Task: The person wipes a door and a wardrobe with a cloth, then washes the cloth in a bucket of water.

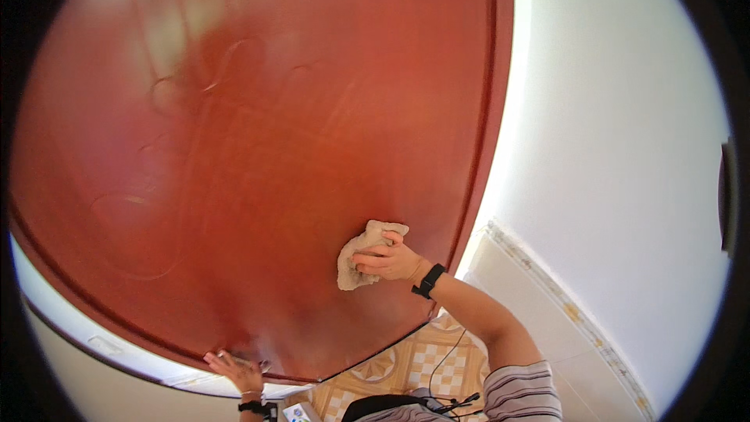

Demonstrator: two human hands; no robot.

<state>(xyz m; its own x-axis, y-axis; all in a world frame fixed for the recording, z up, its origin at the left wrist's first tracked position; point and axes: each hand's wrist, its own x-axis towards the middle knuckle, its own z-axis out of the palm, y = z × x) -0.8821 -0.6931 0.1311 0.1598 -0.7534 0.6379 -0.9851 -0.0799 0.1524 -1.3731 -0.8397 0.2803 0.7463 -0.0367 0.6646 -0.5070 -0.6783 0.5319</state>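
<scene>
**Beige cloth against a red-brown door**

Through the head camera I view the right hand (397, 261), its bent fingers closed on the beige cloth (348, 269), which rests against the lower right part of the red-brown door (234, 180). The left hand (241, 375) is at the door's bottom edge, near a shiny fitting (266, 366); I cannot tell whether its fingers grip anything.

No lettering, labels, numbers or signs can be read here
</scene>
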